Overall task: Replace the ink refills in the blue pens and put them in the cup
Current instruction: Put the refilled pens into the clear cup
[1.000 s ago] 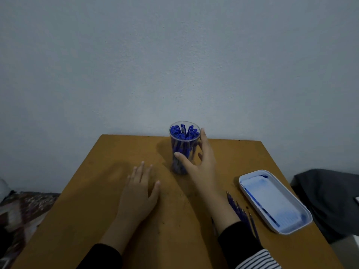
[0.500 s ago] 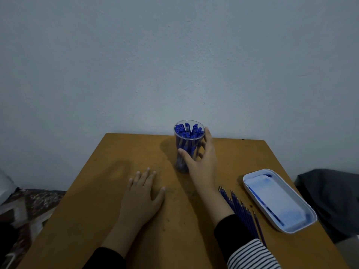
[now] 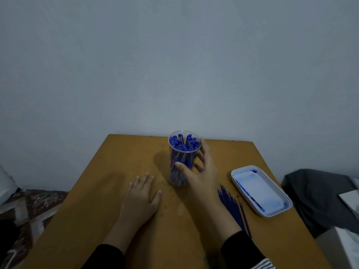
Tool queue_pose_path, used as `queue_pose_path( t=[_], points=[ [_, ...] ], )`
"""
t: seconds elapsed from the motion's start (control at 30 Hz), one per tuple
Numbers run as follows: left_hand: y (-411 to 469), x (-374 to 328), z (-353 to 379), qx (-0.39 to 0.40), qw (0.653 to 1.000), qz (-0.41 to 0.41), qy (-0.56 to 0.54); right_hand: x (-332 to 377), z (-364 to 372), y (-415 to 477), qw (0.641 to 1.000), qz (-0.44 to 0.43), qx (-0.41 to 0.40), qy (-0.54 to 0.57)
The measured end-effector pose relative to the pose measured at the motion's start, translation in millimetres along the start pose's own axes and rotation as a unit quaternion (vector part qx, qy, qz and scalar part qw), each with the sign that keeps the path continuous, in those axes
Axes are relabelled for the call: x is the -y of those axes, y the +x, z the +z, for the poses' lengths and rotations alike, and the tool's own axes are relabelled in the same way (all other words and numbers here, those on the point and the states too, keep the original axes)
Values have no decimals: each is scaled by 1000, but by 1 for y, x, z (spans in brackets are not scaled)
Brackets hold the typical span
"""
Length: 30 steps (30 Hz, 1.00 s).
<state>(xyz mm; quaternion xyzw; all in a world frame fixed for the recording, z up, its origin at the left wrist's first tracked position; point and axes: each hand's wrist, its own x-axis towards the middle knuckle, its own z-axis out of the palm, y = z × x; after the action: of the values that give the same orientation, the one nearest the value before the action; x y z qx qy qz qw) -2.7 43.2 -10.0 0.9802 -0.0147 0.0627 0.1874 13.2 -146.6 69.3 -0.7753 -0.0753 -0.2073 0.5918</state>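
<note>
Head view. The cup (image 3: 177,154), a clear tumbler, stands upright at the far middle of the worktop (image 3: 93,214) and is packed with blue pens (image 3: 182,142), caps up. The right hand (image 3: 203,172) is wrapped round the cup, with the thumb across its near wall and the fingers curved round its right side. The left hand (image 3: 140,195) is laid flat, fingers straight, on the worktop just near-left of the cup and holds nothing. A row of loose refills (image 3: 232,206) lies near-right of the cup, partly hidden by the right forearm. A white tray (image 3: 272,215) sits further right of the cup.

Step in hand, as judged: the cup is being taken hold of so that pens can be reached. No pen has been drawn out yet.

Next move, as judged: the cup should be steadied or drawn nearer and one pen pulled out. The pens are tightly packed, so tipping is a risk.

Markings: no brand, label or writing can be read on any item.
</note>
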Motion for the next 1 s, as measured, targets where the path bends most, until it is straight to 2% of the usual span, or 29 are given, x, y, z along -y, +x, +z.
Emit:
queue_pose_path(
  t=[0.37,0.47,0.73,1.0],
  points=[
    [-16,2,7,-34,999,10,-15,6,-18,-49,1000,0,13,3],
    [-15,0,4,-15,1000,4,-20,4,-20,-53,1000,-2,20,-8],
    [-17,3,8,-37,999,13,-18,0,-16,-58,999,4,25,-20],
    [-14,3,9,-28,999,6,-17,1,-16,-57,999,4,30,-24]
  ],
)
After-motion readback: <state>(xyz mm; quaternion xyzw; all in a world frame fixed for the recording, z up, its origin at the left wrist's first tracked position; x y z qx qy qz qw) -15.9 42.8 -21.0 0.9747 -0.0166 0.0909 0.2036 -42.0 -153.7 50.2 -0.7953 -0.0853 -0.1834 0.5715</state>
